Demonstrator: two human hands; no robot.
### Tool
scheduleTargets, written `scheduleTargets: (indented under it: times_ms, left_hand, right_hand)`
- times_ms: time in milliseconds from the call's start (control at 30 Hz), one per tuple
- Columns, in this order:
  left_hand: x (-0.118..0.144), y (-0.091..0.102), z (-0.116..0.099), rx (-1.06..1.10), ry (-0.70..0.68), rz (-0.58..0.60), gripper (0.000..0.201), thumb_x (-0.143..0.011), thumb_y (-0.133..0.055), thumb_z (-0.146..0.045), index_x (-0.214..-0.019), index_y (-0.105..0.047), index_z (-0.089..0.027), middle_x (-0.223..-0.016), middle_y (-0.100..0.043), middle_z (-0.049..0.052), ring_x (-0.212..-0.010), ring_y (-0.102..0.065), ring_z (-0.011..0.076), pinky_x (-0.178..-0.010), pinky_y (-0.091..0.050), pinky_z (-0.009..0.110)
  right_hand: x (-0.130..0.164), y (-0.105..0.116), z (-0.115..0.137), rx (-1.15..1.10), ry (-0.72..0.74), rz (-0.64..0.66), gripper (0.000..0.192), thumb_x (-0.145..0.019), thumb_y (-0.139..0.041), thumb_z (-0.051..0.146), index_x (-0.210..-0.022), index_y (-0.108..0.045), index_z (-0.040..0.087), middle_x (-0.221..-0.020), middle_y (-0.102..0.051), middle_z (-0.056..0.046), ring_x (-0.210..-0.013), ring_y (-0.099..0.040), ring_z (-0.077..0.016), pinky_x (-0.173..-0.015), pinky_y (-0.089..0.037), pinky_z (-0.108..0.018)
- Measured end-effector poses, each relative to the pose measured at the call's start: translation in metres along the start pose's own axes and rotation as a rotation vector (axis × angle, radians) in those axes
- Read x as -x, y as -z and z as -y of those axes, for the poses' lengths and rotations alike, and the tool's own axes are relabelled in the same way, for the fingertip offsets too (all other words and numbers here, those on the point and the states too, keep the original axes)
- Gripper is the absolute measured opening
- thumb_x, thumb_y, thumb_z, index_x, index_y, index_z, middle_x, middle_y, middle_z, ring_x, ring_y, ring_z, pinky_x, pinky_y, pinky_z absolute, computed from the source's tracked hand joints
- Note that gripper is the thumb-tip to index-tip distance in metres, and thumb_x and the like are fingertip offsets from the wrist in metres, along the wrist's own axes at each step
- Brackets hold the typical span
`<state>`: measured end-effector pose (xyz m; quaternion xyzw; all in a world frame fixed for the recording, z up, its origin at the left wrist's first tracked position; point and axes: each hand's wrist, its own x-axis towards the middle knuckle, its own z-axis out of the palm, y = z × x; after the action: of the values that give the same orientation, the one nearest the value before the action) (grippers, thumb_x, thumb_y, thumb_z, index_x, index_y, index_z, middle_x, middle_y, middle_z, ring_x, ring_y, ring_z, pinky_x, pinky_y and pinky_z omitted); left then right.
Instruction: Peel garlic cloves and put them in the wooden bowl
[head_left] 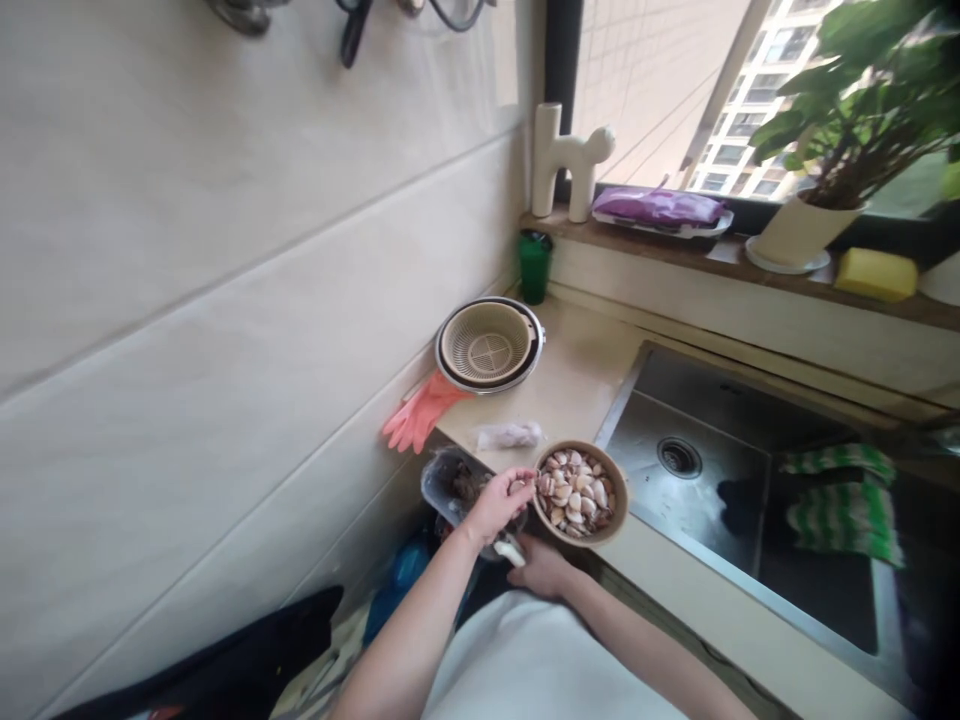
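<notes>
Left fingertips [523, 486] drawn narrow at the near-left rim of the wooden bowl [622, 508], seemingly pinching a single clove [517, 488] off the heap of garlic cloves [576, 490]. Likely a pick-one-and-peel step.

Best done this way:
- Take the clove by its sides with thumb and two fingers.
- Lift clear of the rim without nudging the bowl, which sits close to the counter edge beside the steel sink [697, 480].
- Carry it low and short toward the right hand [544, 570].
- Drop skins into the clear plastic container [442, 480], just left of the bowl and partly under the hand.

Right fingers curled shut around a small white piece [510, 550], too blurred to tell whether clove or tool.

Left hand [499, 505] palm down, wrist slightly bent, forearm running in from the near left. Right hand lower and nearer, close to the body, knuckles up, forearm coming in from the near right. Hands near each other, not touching.

Farther along the countertop [577, 370]: a small plastic bag [510, 435], pink rubber gloves [416, 415] hanging off the left edge, a beige colander [489, 345].
</notes>
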<state>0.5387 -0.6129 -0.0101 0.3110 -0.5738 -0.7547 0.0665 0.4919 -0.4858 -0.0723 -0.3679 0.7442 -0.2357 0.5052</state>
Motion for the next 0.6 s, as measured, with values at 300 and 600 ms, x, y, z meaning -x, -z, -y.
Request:
scheduleTargets:
  times_ms: [300,600]
  left_hand:
    - [0.041,0.068,0.038,0.429,0.039,-0.434,0.022,-0.072,-0.069,-0.019,-0.087,-0.055,-0.013,-0.083,-0.066,0.007,-0.066,-0.061,0.0091,-0.068,-0.049,0.022]
    - [0.04,0.082,0.065,0.529,0.053,-0.527,0.013,-0.068,-0.069,-0.007,-0.079,-0.064,-0.01,-0.073,-0.065,0.003,-0.061,-0.061,0.0075,-0.061,-0.051,0.018]
  right_hand:
    - [0.0,0.012,0.01,-0.063,0.053,-0.062,0.027,-0.065,-0.054,0.023,-0.091,-0.053,0.017,-0.082,-0.06,-0.003,-0.076,-0.054,-0.0182,-0.067,-0.039,-0.027]
    - [-0.004,0.008,0.022,0.065,0.191,-0.06,0.026,-0.059,-0.055,0.015,-0.086,-0.052,0.017,-0.081,-0.059,-0.001,-0.072,-0.052,-0.0149,-0.065,-0.037,-0.023]
